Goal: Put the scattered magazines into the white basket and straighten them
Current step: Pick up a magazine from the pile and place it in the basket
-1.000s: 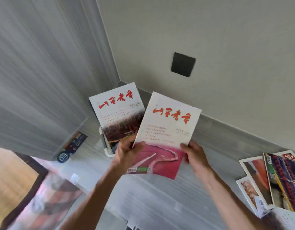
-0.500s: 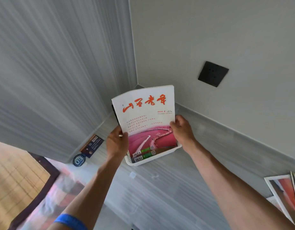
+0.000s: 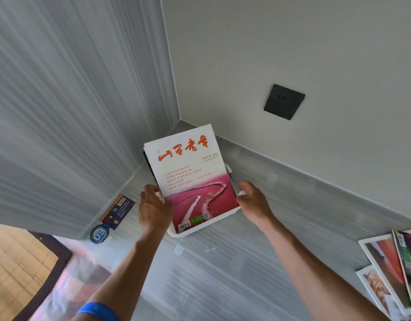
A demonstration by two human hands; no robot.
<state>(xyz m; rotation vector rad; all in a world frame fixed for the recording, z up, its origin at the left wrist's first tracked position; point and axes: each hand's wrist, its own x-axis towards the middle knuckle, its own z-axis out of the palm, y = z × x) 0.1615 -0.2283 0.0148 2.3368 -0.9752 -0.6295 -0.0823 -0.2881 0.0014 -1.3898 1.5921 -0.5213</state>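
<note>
A white-and-pink magazine [image 3: 188, 177] with red lettering stands upright in the white basket [image 3: 200, 230], which sits in the corner of the grey surface. Edges of other magazines show just behind it. My left hand [image 3: 153, 207] grips the left edge of the magazine. My right hand [image 3: 253, 200] is at its right edge beside the basket rim, thumb and fingers loosely apart and not clamped on it. More scattered magazines [image 3: 385, 262] lie flat at the far right edge of the view.
Two grey walls meet right behind the basket, with a dark wall socket [image 3: 284, 101] on the right one. A dark booklet [image 3: 117, 210] and a round blue badge [image 3: 99, 234] lie left of the basket. The surface's edge and a wooden floor [image 3: 17, 269] are at lower left.
The magazine held in both hands went down into the basket in front of the one standing there. My right hand has loosened from its edge; the view shifted toward the corner.
</note>
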